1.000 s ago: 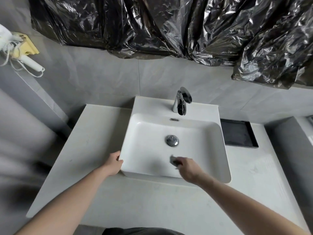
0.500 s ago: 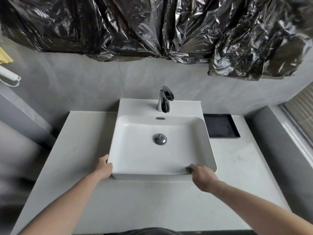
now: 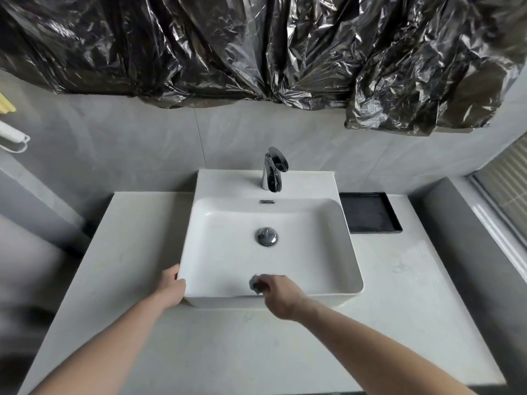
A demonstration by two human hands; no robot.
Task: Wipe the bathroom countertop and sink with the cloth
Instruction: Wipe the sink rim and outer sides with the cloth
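Note:
A white rectangular sink (image 3: 319, 223) stands on a pale countertop (image 3: 131, 246). My right hand (image 3: 281, 296) reaches over the sink's near rim and grips a small grey cloth (image 3: 254, 281), held against the inside of the front wall. Most of the cloth is hidden in my fingers. My left hand (image 3: 171, 286) holds the sink's front left corner, with the thumb on the rim.
A chrome tap (image 3: 272, 173) stands at the back of the sink and a chrome drain plug (image 3: 267, 236) sits in the basin. A black tray (image 3: 369, 213) lies right of the sink. Crumpled black plastic (image 3: 256, 47) hangs above. A window ledge (image 3: 484, 223) runs along the right.
My right hand with the cloth has moved left along the sink's near rim, back from the right part to the middle. My left hand has stayed on the front left corner.

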